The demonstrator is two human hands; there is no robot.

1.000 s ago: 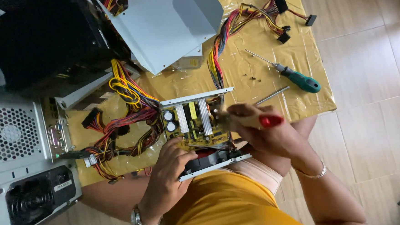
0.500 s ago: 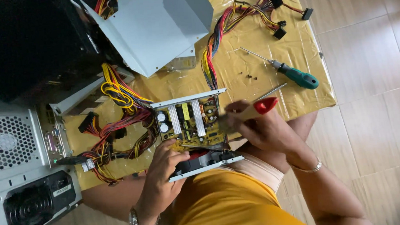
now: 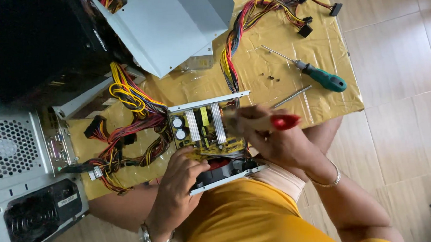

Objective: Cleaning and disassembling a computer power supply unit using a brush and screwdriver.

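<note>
Steadying the supply [image 3: 209, 136] on our lap with the left hand [image 3: 179, 186] gripping its edge, we are brushing lightly, right hand [image 3: 270, 137] closed on the brush [image 3: 267, 121].

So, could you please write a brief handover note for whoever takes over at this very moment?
Left hand: steadies the near edge of the open power supply on the gold sheet.
Right hand: holds a red-tipped tool over the circuit board; it is blurred.
Done: grey cover is off, loose screws lie by the green screwdriver.
Left: board is still seated in its case.
</note>
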